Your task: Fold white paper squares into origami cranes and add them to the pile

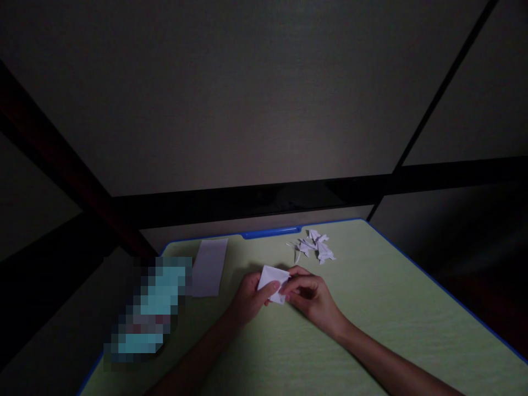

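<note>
A small folded white paper [274, 280] is held just above the pale green table [371, 308]. My left hand [249, 297] pinches its left edge with thumb and fingers. My right hand [311, 294] grips its right side, fingers curled round the fold. Both hands meet near the middle of the table top. The room is dim, so the folds of the paper are hard to make out.
Several small folded white paper figures [314, 246] lie at the table's far edge. A flat white paper strip [209, 267] lies to the far left. A blurred-out patch [148, 308] covers something at the left. The table has a blue rim [270, 232]; dark walls stand behind.
</note>
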Motion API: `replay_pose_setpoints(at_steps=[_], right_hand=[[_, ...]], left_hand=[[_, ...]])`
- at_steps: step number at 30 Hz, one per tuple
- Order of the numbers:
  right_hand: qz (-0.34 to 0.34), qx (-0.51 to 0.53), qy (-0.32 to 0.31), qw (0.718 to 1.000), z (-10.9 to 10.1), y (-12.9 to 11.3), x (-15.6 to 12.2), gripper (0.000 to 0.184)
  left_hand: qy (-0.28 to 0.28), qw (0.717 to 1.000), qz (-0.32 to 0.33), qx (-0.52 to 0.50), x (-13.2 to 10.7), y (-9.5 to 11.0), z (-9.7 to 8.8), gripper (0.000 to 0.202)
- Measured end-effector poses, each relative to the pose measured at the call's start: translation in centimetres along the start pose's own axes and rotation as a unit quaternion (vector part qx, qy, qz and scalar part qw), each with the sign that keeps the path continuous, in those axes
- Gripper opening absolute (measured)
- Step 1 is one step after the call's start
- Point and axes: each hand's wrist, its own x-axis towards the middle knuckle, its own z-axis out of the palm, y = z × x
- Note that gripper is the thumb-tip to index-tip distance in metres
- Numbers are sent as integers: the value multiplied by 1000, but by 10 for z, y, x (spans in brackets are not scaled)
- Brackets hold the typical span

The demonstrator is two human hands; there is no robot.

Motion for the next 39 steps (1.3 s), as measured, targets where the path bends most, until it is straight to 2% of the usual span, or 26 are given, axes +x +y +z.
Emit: replay_pose_setpoints(at_steps=[3,7,11,14,19,23,31,39], right_hand=[[30,30,-11,999,0,-4,1,11],[124,117,-13,985,4,-4,3,27],[167,52,-52,983,6,0,6,31],[173,33,-61,983,5,-1,8,35],[177,35,-57,982,3,-2,8,36],[187,31,-50,981,2,1,7,36],[175,7,-76,982,3,-2,5,34],[162,-2,5,987,4,-3,0,27]], left_hand=[[30,999,27,14,-2,3,1,25],[69,996,54,20,-3,9,3,20],[30,998,63,-2,-4,13,5,24],[1,998,64,-7,-4,12,6,27],[34,999,38,16,-1,2,3,29],[38,998,37,27,0,-3,2,30],[0,999,50,3,-6,8,4,29],[-49,995,-31,-84,-5,4,7,30]])
